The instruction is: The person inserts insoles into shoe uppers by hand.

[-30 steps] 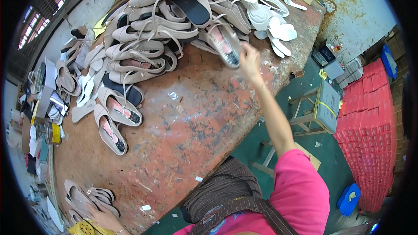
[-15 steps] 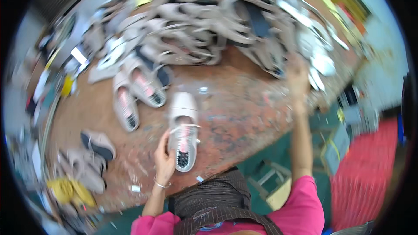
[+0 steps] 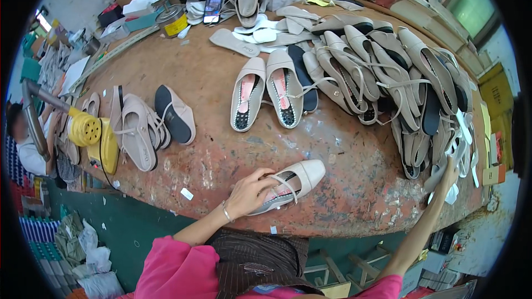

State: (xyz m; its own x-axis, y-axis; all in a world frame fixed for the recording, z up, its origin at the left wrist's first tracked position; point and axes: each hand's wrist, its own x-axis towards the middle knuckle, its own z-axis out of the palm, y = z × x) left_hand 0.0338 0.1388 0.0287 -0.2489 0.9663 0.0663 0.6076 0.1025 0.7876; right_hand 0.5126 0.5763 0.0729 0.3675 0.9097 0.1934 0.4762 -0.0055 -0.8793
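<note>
Head view: my left hand [image 3: 247, 191] is curled over the heel end of a beige slingback shoe [image 3: 291, 182], fingers closed on it w/ the thin strap looped across them. Shoe lies on its sole at the near edge of the rust-stained table [image 3: 221, 77], pointed toe aimed right and far; pale upper, pinkish insole, dark dotted heel pad showing. My right hand [image 3: 448, 173] is stretched out to the right, at the near end of the big shoe pile [image 3: 399, 77]; fingers seem wrapped round a pale strip there, grip unclear. Farther in, a matching pair [image 3: 267, 97] sits side by side. Left: more beige shoes [image 3: 138, 130] & a yellow tool [image 3: 91, 133].
</note>
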